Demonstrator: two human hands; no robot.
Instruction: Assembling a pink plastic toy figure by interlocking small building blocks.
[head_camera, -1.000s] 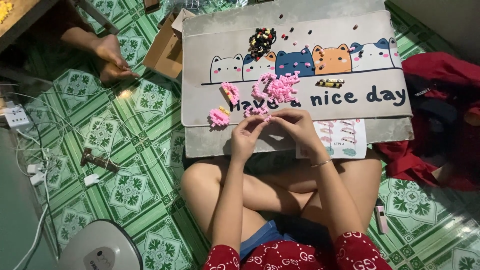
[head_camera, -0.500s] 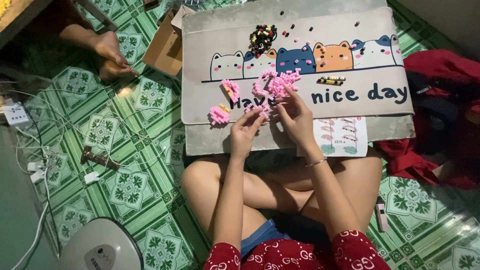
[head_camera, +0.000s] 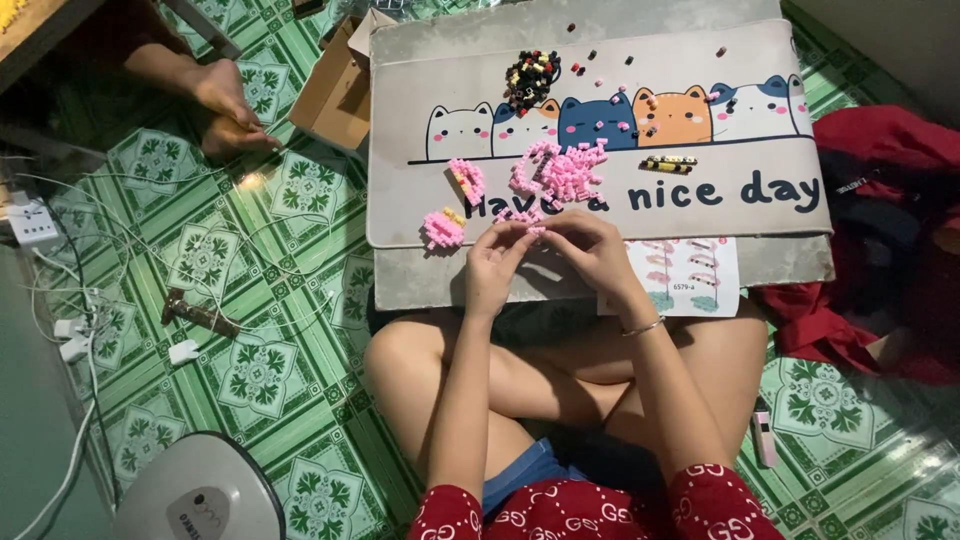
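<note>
Since the earlier frames the right hand (head_camera: 590, 250), which had reached up toward the pink pile, has drawn back to meet the left hand (head_camera: 495, 262) at the near edge of the mat; the two now sit fingertip to fingertip. Between them a small pink block piece (head_camera: 528, 222) is pinched, fingers of both hands curled close around it, thumbs and forefingers nearly shut; how much of the piece each hand grips cannot be told. Both hands hover over the bare near strip of the grey board (head_camera: 420, 285), just left of the printed instruction sheet (head_camera: 690, 278), which pokes out from under the mat. Just beyond the fingertips lies the loose pile of pink blocks (head_camera: 560, 170) on the cat-print mat (head_camera: 780, 190), with two small built pink pieces (head_camera: 455, 205) to the left, near the mat's left edge. A short yellow-and-black strip of blocks (head_camera: 670, 163) lies right of the pile, well apart from the hands. Farther back, a heap of dark mixed blocks (head_camera: 530, 78). Open mat to the right of the hands; the board's near edge sits above the crossed knees. Far left on the green tiled floor (head_camera: 250, 370), another person's hand (head_camera: 225, 105) beside a cardboard box (head_camera: 335, 90). Red cloth (head_camera: 880, 200) crowds the right edge.
</note>
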